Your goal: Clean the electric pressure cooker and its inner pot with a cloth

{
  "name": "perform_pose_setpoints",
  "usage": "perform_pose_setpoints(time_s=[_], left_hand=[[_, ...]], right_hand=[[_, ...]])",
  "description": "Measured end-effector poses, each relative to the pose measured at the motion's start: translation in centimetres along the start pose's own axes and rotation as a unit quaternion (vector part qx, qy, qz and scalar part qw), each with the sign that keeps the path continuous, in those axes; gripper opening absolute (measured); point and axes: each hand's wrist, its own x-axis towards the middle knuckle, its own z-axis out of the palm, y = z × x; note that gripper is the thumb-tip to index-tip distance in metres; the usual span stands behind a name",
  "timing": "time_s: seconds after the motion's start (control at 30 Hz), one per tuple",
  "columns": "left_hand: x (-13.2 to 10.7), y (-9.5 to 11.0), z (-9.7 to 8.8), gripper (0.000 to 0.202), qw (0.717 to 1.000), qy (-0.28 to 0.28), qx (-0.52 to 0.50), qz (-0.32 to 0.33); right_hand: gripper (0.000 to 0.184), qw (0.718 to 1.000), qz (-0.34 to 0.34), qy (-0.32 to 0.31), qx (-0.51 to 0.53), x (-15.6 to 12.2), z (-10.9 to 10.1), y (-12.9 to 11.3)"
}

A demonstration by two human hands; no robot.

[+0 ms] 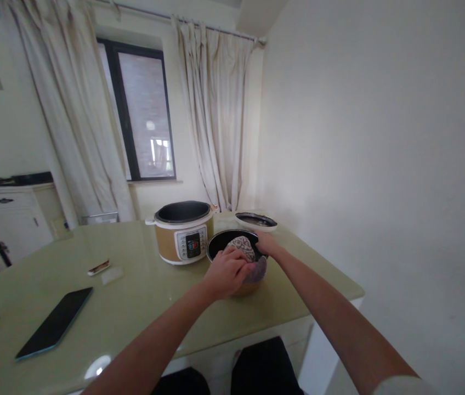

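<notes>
A dark inner pot [221, 242] stands on the pale green table [134, 296], just right of a tan and white cooker base [183, 233]. A patterned cloth [244, 248] lies in and over the pot's near rim. My left hand [226, 272] is closed on the cloth at the pot's near side. On the pot's far right rim my right hand [266, 243] keeps a closed grip. The cooker base stands open with a dark cavity.
A round lid [256, 220] lies behind the pot near the wall. A dark phone [55, 322] lies at the table's left front, with a small wrapper [98, 267] beyond it. White cabinet [6, 219] and curtained window stand behind the table.
</notes>
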Motion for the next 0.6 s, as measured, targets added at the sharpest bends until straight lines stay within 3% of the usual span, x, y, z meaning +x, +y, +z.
perform_pose_setpoints(time_s=[0.1, 0.2, 0.3, 0.4, 0.5, 0.6], left_hand=[[1.3, -2.2, -2.1, 0.04, 0.996, -0.085, -0.026, -0.01], [1.7, -4.5, -3.6, 0.026, 0.99, -0.138, -0.022, -0.015], [1.4, -5.4, -4.5, 0.026, 0.988, -0.145, 0.045, 0.011], [0.8, -5.0, -4.5, 0.039, 0.98, -0.128, 0.144, 0.044], [0.4, -4.4, -3.8, 0.047, 0.98, -0.103, 0.158, 0.069], [0.5, -3.9, -2.9, 0.053, 0.981, -0.119, 0.15, 0.034]], right_hand=[[0.05, 1.0, -0.012, -0.015, -0.014, 0.5, 0.1, 0.0], [0.052, 0.999, -0.032, -0.021, -0.015, 0.7, 0.2, -0.2], [0.056, 0.999, -0.035, -0.016, -0.013, 0.6, 0.3, -0.3], [0.056, 1.0, -0.022, -0.013, -0.014, 0.6, 0.4, -0.4], [0.053, 1.0, -0.01, -0.012, -0.017, 0.6, 0.6, -0.4], [0.052, 1.0, -0.009, -0.013, -0.016, 0.7, 0.6, -0.4]])
